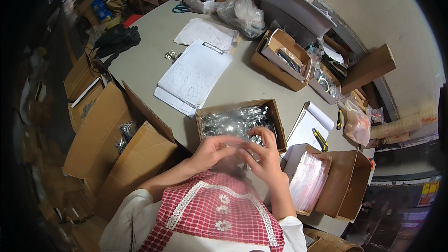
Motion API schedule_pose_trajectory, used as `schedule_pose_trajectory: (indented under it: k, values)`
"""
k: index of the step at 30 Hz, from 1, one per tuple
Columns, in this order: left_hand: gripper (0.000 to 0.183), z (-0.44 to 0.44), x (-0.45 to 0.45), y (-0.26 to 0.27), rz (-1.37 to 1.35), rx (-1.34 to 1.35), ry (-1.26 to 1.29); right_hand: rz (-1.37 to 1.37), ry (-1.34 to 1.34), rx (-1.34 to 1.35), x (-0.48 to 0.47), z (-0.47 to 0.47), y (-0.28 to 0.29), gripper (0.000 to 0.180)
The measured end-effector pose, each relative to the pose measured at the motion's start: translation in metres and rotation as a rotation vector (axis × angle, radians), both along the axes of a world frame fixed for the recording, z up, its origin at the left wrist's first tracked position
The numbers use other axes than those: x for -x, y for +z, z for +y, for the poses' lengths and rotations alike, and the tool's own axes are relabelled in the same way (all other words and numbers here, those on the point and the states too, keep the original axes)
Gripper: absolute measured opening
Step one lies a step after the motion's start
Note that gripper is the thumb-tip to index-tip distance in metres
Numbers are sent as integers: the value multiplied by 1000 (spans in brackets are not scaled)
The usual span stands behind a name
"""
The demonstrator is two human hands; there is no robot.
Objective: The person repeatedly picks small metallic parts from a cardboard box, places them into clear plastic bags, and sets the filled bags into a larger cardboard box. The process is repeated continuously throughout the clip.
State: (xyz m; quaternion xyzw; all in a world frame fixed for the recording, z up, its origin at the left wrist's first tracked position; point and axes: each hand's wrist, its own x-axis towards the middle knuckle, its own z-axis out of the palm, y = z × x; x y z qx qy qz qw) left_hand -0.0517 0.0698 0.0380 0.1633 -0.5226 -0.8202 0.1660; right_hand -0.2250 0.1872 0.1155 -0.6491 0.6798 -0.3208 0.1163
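Note:
Close to my apron, my left hand [212, 151] and my right hand [264, 155] meet, pinching a clear plastic bag [229, 162] between their fingertips. The bag is blurred, and what it may contain cannot be made out. Just beyond my hands is a cardboard box [278, 126] filled with shiny dark and silvery pieces [227, 122] in clear wrapping. The fingers of my right hand overlap the near part of this box and hide some of the pieces.
Large open cartons [101, 136] stand at the left. A clipboard with papers [196, 73] lies beyond the box. To the right are a notepad [304, 129], a yellow-black utility knife [320, 139] on it, and a box of clear plastic bags [308, 182]. Scissors [180, 8] lie at the far edge.

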Motion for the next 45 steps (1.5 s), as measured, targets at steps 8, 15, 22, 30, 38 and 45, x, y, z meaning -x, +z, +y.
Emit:
schedule_pose_trajectory:
  k: [8, 15, 22, 30, 38, 45]
  values:
    - [14, -5, -3, 1, -52, 77, 170, -115, -10, 85, 13, 7, -11, 13]
    - [13, -4, 3, 11, -72, 604, 275, -69, 2, 50, 8, 8, -2, 18]
    - [8, 3, 4, 23, -66, 803, 332, -117, 34, -88, -8, -1, 8, 12]
    - [10, 3, -1, 32, -39, 825, 362, 55, 83, -14, -11, -7, 15, 17]
    - [8, -8, 0, 33, -34, 708, 377, 115, 53, -12, -10, -2, 22, 21]
    - [8, -32, -7, 19, -79, 452, 397, 94, 39, -23, 6, 15, 28, 22]
